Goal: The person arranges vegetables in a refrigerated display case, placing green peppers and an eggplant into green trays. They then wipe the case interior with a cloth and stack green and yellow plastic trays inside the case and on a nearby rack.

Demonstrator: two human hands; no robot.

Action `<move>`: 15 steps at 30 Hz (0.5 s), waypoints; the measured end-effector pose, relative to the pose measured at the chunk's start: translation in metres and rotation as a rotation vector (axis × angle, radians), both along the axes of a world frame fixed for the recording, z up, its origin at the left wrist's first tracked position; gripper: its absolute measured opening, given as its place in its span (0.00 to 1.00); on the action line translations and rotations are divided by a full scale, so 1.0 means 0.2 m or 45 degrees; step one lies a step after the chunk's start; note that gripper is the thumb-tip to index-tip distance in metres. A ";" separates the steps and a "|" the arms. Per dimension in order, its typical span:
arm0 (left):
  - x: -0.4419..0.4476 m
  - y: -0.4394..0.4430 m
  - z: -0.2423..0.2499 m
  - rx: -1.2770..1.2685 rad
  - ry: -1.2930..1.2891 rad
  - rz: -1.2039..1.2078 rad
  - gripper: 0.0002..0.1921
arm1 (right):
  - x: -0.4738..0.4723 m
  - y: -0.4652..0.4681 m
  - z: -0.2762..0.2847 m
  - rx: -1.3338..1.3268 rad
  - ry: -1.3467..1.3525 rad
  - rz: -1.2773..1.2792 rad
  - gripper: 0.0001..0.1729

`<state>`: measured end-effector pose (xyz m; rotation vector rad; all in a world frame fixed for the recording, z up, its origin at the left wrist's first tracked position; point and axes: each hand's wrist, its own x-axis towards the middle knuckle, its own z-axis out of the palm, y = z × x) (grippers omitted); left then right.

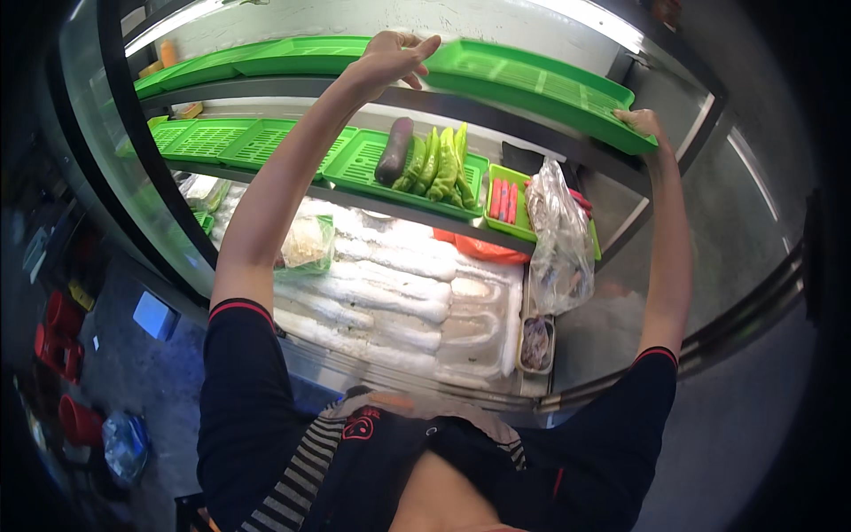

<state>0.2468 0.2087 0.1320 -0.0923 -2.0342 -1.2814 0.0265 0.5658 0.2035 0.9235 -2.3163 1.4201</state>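
My right hand (642, 126) grips the right end of a long green plastic tray (525, 76) on the top shelf of a refrigerated display case. That end of the tray juts out past the shelf's front edge. Between this tray and the neighbouring green tray (299, 56), my left hand (395, 58) is raised with fingers apart and nothing in it. On the shelf below, a slotted green tray (356, 159) bears a dark eggplant (395, 151) and several long green peppers (444, 163). Beside it, a smaller green tray (525, 227) carries several pink-red wrapped sticks (503, 201).
A clear plastic bag (562, 246) hangs over the lower shelf's right end. Frost covers the case's bottom (392, 292), where a bagged pale food item (309, 246) and a red plastic bag (495, 249) lie. Sliding glass (738, 199) borders the right; red stools (60, 339) stand on the floor.
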 end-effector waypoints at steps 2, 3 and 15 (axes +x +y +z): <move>-0.04 -0.05 0.06 -0.031 -0.065 0.050 0.23 | -0.05 -0.07 0.01 0.138 -0.104 0.009 0.14; -0.06 -0.09 0.09 -0.080 -0.006 0.044 0.22 | -0.07 -0.08 0.02 0.221 -0.124 -0.048 0.16; -0.28 -0.42 -0.04 -1.212 0.336 0.553 0.15 | -0.56 -0.32 0.11 0.884 0.352 -0.048 0.19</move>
